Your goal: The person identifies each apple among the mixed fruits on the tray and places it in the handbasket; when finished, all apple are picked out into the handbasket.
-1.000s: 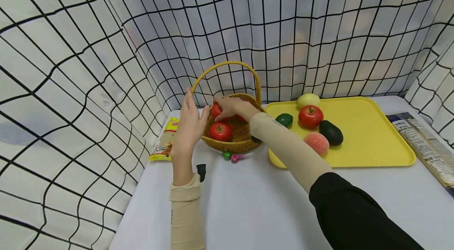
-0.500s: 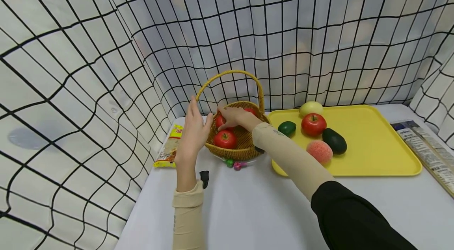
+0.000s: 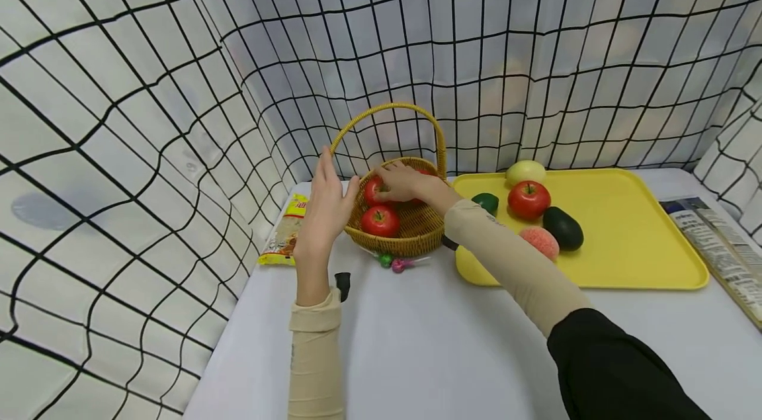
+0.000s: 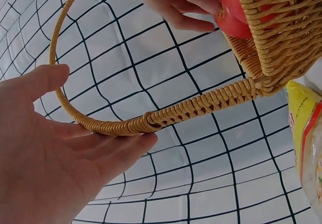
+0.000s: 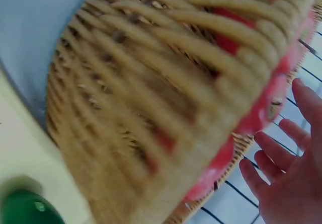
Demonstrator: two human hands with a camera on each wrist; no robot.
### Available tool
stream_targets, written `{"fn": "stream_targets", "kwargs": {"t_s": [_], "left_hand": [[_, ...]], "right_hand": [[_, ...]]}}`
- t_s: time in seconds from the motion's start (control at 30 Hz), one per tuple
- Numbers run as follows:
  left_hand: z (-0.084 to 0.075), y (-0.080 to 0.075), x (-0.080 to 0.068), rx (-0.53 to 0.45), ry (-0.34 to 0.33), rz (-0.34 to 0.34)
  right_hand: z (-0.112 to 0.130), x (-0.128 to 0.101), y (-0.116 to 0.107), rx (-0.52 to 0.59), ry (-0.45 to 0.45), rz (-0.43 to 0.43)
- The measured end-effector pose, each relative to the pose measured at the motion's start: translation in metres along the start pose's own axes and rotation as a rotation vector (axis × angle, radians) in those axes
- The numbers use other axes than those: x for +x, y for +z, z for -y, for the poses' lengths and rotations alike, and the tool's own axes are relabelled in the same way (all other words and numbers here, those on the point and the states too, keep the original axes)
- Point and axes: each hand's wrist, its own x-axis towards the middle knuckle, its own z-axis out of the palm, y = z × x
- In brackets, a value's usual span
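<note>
A brown wicker basket with a tall yellow handle holds a red apple at the front. Behind it lies a second apple, and a third is partly hidden by my right hand. That right hand hovers over the basket from the right; in the right wrist view its fingers are spread loosely beside the apples, gripping none. My left hand stands upright at the basket's left. In the left wrist view its straight fingers lie along the handle, thumb apart.
A yellow tray on the right bears an apple, a peach, an avocado and green fruits. Lollipops lie before the basket, a snack packet left of it. Black netting surrounds the table; newspaper lies far right.
My right hand has loosened from the rear apple and drawn slightly right, leaving that apple in the basket. The left hand stays at the handle. The head view has shifted a little.
</note>
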Motion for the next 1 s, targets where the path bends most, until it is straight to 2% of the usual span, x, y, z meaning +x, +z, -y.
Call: {"fn": "stream_targets", "kwargs": {"t_s": [0.23, 0.43, 0.57, 0.67, 0.83, 1.0], "left_hand": [[0.001, 0.002, 0.003, -0.008, 0.000, 0.008], [0.001, 0.004, 0.004, 0.001, -0.010, 0.013], [0.002, 0.003, 0.006, 0.004, -0.013, 0.012], [0.001, 0.002, 0.007, 0.006, -0.017, 0.007], [-0.002, 0.003, 0.007, -0.006, -0.021, 0.020], [-0.001, 0.002, 0.005, -0.005, -0.026, 0.018]], "right_hand": [[-0.013, -0.042, -0.014, 0.049, -0.082, -0.148], [-0.020, -0.107, -0.035, 0.149, -0.134, -0.267], [-0.021, -0.156, -0.042, 0.235, -0.112, -0.336], [-0.022, -0.188, -0.038, 0.281, -0.099, -0.382], [-0.026, -0.236, -0.029, 0.286, -0.094, -0.450], [-0.029, -0.272, -0.033, 0.270, -0.054, -0.504]]}}
